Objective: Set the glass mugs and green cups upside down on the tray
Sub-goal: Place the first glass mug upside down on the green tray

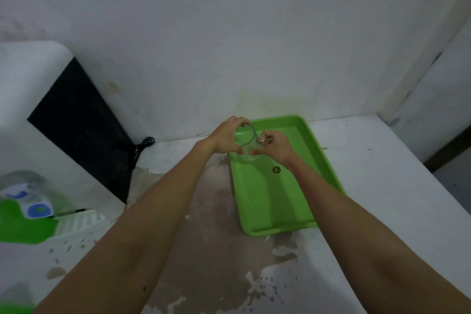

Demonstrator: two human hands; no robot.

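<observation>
A clear glass mug [245,138] is held over the far left corner of the bright green tray [274,201]. My left hand [225,136] wraps around its body from the left. My right hand [275,146] grips it from the right, fingers at the handle. The mug is tilted, its round rim facing up and toward me. The tray has a small black sticker near its middle and nothing else on it. No green cups show on the tray.
The tray lies on a worn white counter [382,186] against a white wall. A black-sided white appliance [76,120] and a coiled black cable [142,146] stand at the left. A clear bottle [28,194], green items and a ribbed white piece [79,223] sit at the far left.
</observation>
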